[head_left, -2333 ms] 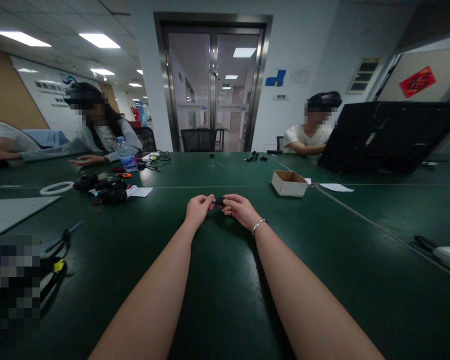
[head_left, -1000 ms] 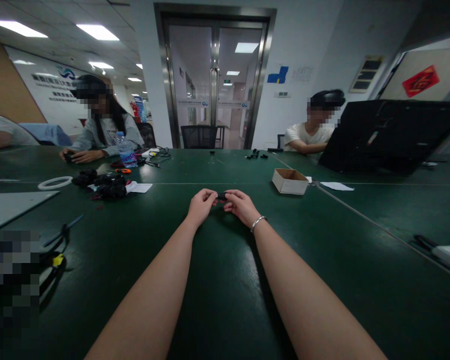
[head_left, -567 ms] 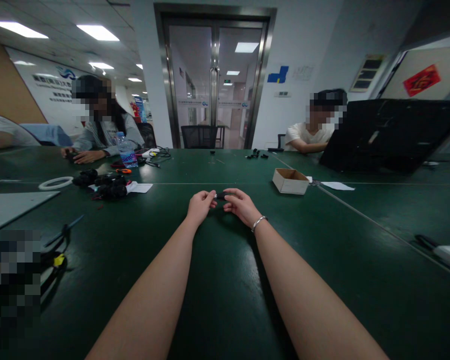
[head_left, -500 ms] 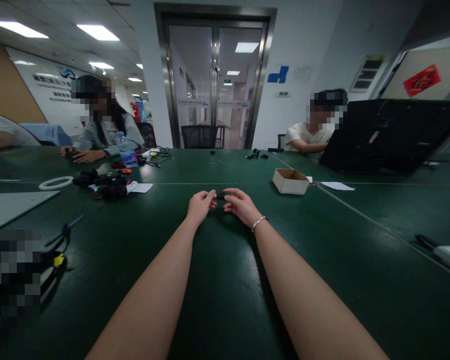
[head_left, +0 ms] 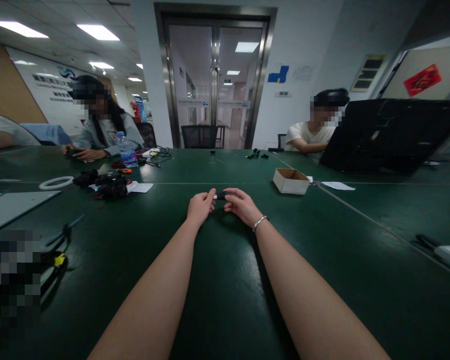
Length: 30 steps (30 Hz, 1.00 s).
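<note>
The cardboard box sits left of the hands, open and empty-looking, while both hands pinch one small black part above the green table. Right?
Not quite: the head view shows the cardboard box to the right of the hands, farther back. The rest holds: the left hand and right hand pinch one small black part above the green table.

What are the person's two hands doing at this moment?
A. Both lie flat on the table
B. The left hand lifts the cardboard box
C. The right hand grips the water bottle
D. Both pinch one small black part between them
D: the left hand and right hand meet at their fingertips on a small black part above the green table.
</note>
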Motion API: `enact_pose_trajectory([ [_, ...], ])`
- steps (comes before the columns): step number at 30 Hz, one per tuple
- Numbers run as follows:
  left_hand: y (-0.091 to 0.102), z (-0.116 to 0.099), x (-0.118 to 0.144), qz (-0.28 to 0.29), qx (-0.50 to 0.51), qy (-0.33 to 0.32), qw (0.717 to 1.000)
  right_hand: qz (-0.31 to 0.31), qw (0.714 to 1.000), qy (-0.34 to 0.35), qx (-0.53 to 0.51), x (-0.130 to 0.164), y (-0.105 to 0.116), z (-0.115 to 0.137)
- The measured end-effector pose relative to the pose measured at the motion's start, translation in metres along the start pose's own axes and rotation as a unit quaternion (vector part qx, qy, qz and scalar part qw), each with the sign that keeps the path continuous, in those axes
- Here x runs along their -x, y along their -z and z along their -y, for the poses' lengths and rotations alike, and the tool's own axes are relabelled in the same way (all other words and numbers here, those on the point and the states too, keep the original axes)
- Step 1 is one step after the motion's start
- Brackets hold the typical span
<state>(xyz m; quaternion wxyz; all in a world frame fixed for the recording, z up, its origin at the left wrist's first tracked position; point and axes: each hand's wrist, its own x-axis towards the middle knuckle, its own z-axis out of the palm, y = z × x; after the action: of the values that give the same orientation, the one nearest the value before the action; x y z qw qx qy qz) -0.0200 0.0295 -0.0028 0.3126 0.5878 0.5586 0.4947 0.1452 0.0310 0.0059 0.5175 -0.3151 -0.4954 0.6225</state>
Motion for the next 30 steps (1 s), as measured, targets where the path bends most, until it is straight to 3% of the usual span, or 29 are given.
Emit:
enact_pose_trajectory([
  [8,-0.001,-0.001,0.001,0.011,0.067,-0.032,0.997,-0.028,0.999,-0.027,-0.017,-0.001,-0.001,0.002],
  [16,-0.001,-0.012,0.003,0.023,0.156,-0.010,0.988,-0.041,0.998,-0.035,-0.022,-0.002,-0.003,0.002],
  [30,0.003,-0.010,0.002,0.047,0.163,-0.052,0.984,-0.043,0.998,-0.038,-0.020,0.000,-0.003,0.005],
])
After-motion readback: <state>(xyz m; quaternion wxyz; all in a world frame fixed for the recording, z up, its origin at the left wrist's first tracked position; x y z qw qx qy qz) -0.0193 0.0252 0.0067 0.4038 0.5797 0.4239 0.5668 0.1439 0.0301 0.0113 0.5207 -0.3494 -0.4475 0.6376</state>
